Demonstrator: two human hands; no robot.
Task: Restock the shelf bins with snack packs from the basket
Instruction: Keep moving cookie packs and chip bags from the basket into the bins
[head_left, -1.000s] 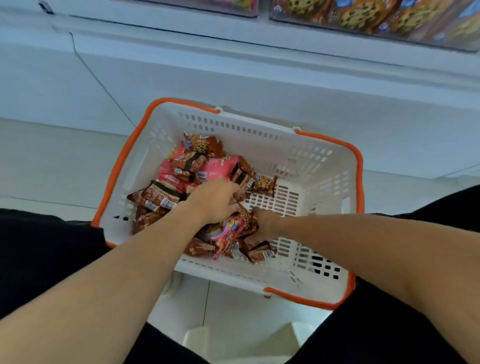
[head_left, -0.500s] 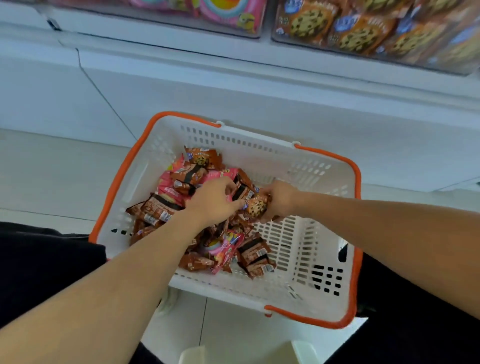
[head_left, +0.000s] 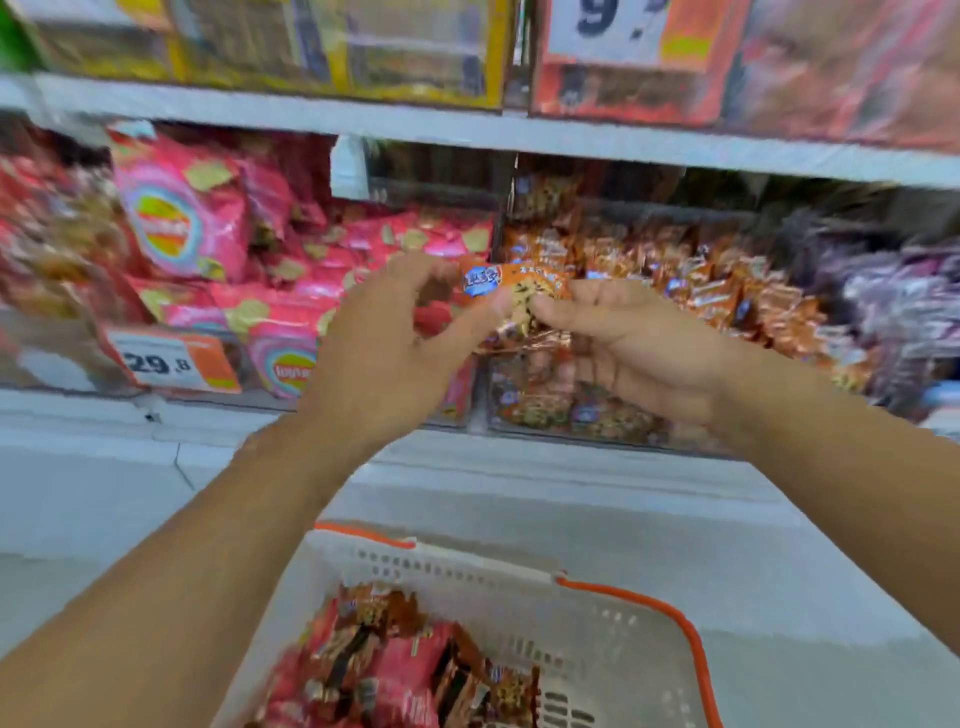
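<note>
both hands, left hand (head_left: 384, 353) and right hand (head_left: 634, 343), pinch one small orange cookie snack pack (head_left: 519, 291) by the clear shelf bin of orange packs (head_left: 649, 291); many packs wait in the white plastic basket with orange rim (head_left: 623, 592).

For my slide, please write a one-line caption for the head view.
Both hands lift an orange cookie pack from the basket toward the cookie bin.

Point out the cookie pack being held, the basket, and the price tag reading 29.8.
cookie pack (head_left: 511, 283), head view, on its orange front near the blue logo.
basket (head_left: 644, 603), head view, on its orange rim at the right.
price tag (head_left: 174, 361), head view, on the white part beside the printed number.
</note>
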